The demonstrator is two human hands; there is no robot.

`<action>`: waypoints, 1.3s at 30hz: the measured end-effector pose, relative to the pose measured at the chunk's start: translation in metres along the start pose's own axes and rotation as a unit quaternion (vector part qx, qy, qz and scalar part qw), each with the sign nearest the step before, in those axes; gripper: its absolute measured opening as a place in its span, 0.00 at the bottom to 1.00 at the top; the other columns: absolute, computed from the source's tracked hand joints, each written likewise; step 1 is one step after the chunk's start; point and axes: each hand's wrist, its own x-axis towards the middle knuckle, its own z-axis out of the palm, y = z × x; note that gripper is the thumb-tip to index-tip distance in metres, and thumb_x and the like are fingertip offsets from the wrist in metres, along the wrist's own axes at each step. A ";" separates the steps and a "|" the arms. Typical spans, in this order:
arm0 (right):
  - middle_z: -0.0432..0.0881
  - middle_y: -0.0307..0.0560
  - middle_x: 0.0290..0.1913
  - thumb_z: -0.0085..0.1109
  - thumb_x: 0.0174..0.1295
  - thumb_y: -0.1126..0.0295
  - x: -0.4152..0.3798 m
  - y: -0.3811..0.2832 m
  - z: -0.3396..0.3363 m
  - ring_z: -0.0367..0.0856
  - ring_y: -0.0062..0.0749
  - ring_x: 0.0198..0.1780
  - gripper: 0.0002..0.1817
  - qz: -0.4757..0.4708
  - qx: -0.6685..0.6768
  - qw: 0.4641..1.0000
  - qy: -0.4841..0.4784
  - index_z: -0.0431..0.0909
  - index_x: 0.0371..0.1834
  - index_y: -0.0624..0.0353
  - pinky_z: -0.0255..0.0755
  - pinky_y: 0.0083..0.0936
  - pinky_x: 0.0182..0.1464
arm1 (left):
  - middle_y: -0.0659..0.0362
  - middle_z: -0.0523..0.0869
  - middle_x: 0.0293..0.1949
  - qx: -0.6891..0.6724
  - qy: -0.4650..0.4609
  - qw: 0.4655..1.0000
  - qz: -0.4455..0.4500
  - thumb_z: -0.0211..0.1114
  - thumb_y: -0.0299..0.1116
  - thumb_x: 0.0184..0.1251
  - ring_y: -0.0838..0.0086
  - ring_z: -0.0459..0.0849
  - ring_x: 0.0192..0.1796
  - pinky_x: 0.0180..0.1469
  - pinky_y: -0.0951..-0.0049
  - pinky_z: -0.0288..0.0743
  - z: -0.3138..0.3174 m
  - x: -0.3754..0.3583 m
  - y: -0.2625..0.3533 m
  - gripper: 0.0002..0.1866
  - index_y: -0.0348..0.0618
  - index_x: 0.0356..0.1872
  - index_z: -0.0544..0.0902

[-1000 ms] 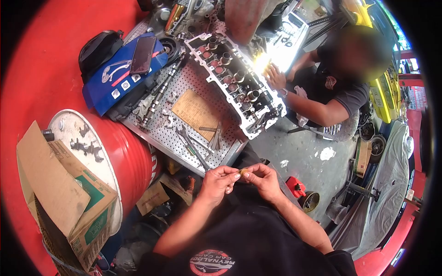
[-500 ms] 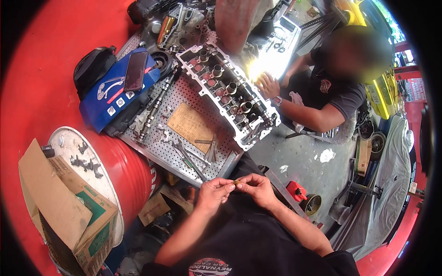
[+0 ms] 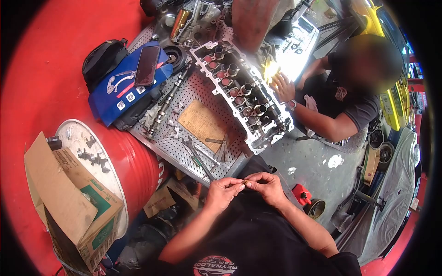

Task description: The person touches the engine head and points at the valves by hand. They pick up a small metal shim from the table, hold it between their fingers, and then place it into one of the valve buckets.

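In front of my torso, both hands meet at a small brownish-gold piece (image 3: 245, 182), too small and covered to name. My left hand (image 3: 223, 193) pinches one side of it between thumb and fingers. On its other side, my right hand (image 3: 268, 188) does the same. Just beyond the hands, a wrench (image 3: 202, 164) lies at the near edge of the perforated metal table (image 3: 172, 154), beside fanned-out metal blades (image 3: 222, 149). A cylinder head (image 3: 226, 102) with exposed valve parts rests on the table's right side. To its left lies a camshaft (image 3: 165, 108).
A stained brown board (image 3: 199, 122) lies mid-table. At left, a blue box (image 3: 110, 99) carries a phone (image 3: 147, 66). A red drum (image 3: 142, 158) holds metal parts and an open cardboard box (image 3: 64, 193). Opposite, a co-worker (image 3: 350, 99) sits near a bright lamp (image 3: 271, 71).
The view has shifted, so the table and its contents appear farther right and slightly lower. Both hands stay together at the small piece, which shows less between the fingertips now.
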 end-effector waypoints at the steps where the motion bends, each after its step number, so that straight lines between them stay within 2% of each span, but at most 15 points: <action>1: 0.86 0.44 0.42 0.68 0.61 0.75 0.001 -0.001 -0.001 0.81 0.21 0.43 0.06 -0.001 -0.004 1.000 0.001 0.83 0.38 0.66 0.76 0.21 0.48 | 0.66 0.81 0.25 0.001 0.005 1.000 0.006 0.70 0.27 0.64 0.88 0.72 0.23 0.24 0.86 0.64 0.002 0.001 0.000 0.08 0.37 0.42 0.85; 5: 0.86 0.45 0.42 0.68 0.61 0.73 0.003 -0.004 -0.004 0.82 0.24 0.43 0.08 0.011 -0.024 1.000 0.007 0.84 0.39 0.66 0.76 0.22 0.49 | 0.68 0.80 0.25 -0.037 0.009 0.999 -0.003 0.69 0.29 0.65 0.89 0.71 0.24 0.24 0.86 0.64 0.004 0.006 -0.003 0.08 0.37 0.42 0.85; 8: 0.86 0.40 0.37 0.68 0.62 0.73 0.002 -0.007 -0.004 0.81 0.18 0.39 0.08 0.036 -0.009 0.999 0.027 0.84 0.41 0.65 0.76 0.18 0.43 | 0.67 0.80 0.25 -0.062 0.019 0.998 -0.010 0.68 0.29 0.66 0.89 0.72 0.23 0.24 0.87 0.64 0.008 0.009 0.000 0.08 0.36 0.42 0.85; 11: 0.86 0.40 0.37 0.68 0.62 0.72 0.004 -0.006 -0.007 0.81 0.18 0.38 0.09 0.023 -0.022 0.999 0.030 0.84 0.42 0.66 0.75 0.17 0.42 | 0.63 0.81 0.26 -0.069 0.030 0.997 -0.020 0.68 0.26 0.65 0.85 0.72 0.22 0.24 0.84 0.66 0.009 0.013 0.000 0.08 0.33 0.42 0.83; 17: 0.87 0.40 0.37 0.68 0.62 0.72 0.004 -0.007 -0.007 0.81 0.18 0.38 0.09 -0.002 -0.052 0.998 0.037 0.85 0.41 0.66 0.75 0.17 0.43 | 0.62 0.82 0.28 -0.096 0.002 0.995 -0.030 0.68 0.25 0.65 0.85 0.72 0.22 0.23 0.83 0.66 0.009 0.013 0.000 0.08 0.32 0.42 0.83; 18: 0.87 0.41 0.38 0.69 0.61 0.72 0.004 -0.007 -0.007 0.81 0.18 0.39 0.09 -0.005 -0.048 0.998 0.035 0.85 0.40 0.66 0.75 0.17 0.44 | 0.65 0.81 0.26 -0.102 0.002 0.994 -0.030 0.69 0.28 0.65 0.87 0.72 0.23 0.23 0.86 0.66 0.009 0.013 0.000 0.09 0.34 0.42 0.85; 24: 0.86 0.40 0.38 0.67 0.63 0.71 0.004 -0.010 -0.002 0.80 0.17 0.38 0.11 0.045 -0.002 0.998 0.038 0.84 0.44 0.66 0.75 0.17 0.43 | 0.62 0.82 0.29 -0.176 -0.015 0.982 -0.063 0.68 0.25 0.65 0.84 0.72 0.22 0.23 0.83 0.66 0.004 0.014 -0.004 0.07 0.33 0.41 0.83; 27: 0.85 0.38 0.37 0.65 0.65 0.70 0.007 -0.002 -0.006 0.79 0.16 0.36 0.10 0.033 -0.007 0.999 0.003 0.83 0.44 0.66 0.74 0.17 0.41 | 0.64 0.81 0.27 -0.088 0.014 0.994 -0.059 0.67 0.26 0.66 0.85 0.72 0.23 0.23 0.83 0.66 0.009 0.014 0.002 0.08 0.33 0.43 0.83; 28: 0.84 0.37 0.35 0.64 0.66 0.70 0.007 -0.001 -0.004 0.78 0.15 0.35 0.08 0.030 -0.009 0.999 0.011 0.82 0.41 0.65 0.73 0.16 0.40 | 0.65 0.79 0.23 0.029 0.026 0.999 -0.019 0.71 0.29 0.62 0.81 0.73 0.21 0.24 0.78 0.68 0.010 0.016 0.001 0.17 0.36 0.51 0.81; 29: 0.84 0.37 0.35 0.64 0.66 0.71 0.008 -0.002 -0.004 0.78 0.15 0.34 0.08 0.032 -0.015 0.999 0.022 0.82 0.41 0.65 0.73 0.15 0.40 | 0.63 0.80 0.24 0.158 0.044 0.986 0.040 0.72 0.32 0.61 0.77 0.75 0.22 0.25 0.75 0.70 0.012 0.014 0.002 0.21 0.37 0.55 0.79; 31: 0.84 0.37 0.35 0.64 0.65 0.72 0.009 -0.004 -0.002 0.77 0.14 0.34 0.06 0.039 -0.026 0.998 0.044 0.82 0.39 0.64 0.73 0.15 0.39 | 0.58 0.82 0.25 0.403 0.082 0.899 0.150 0.74 0.36 0.58 0.69 0.78 0.22 0.28 0.69 0.74 0.021 -0.001 0.023 0.30 0.40 0.61 0.76; 32: 0.84 0.37 0.35 0.63 0.65 0.72 0.010 -0.004 -0.002 0.77 0.14 0.34 0.06 0.039 -0.028 0.998 0.046 0.82 0.39 0.64 0.72 0.15 0.39 | 0.51 0.83 0.28 0.472 0.066 0.859 0.186 0.75 0.39 0.54 0.59 0.81 0.26 0.32 0.62 0.77 0.018 -0.002 0.020 0.36 0.42 0.64 0.71; 35: 0.84 0.38 0.35 0.63 0.65 0.72 0.010 -0.004 0.003 0.77 0.14 0.34 0.05 0.036 -0.032 0.998 0.050 0.82 0.38 0.64 0.72 0.14 0.39 | 0.52 0.84 0.29 0.499 0.090 0.811 0.292 0.74 0.38 0.55 0.58 0.84 0.30 0.33 0.62 0.79 0.014 0.001 0.007 0.33 0.42 0.62 0.73; 36: 0.84 0.38 0.34 0.63 0.65 0.72 0.009 -0.006 0.007 0.77 0.14 0.33 0.05 0.029 -0.031 0.998 0.053 0.82 0.38 0.64 0.72 0.14 0.39 | 0.57 0.81 0.23 0.477 0.114 0.799 0.348 0.76 0.34 0.52 0.63 0.83 0.26 0.28 0.64 0.76 0.015 0.002 0.008 0.27 0.41 0.54 0.78; 39: 0.84 0.38 0.34 0.64 0.65 0.71 0.004 -0.006 0.015 0.78 0.15 0.34 0.06 0.012 -0.031 0.998 0.048 0.81 0.38 0.63 0.73 0.15 0.40 | 0.56 0.83 0.25 0.468 0.133 0.784 0.385 0.74 0.33 0.54 0.63 0.83 0.26 0.29 0.64 0.77 0.012 0.004 0.003 0.23 0.40 0.51 0.80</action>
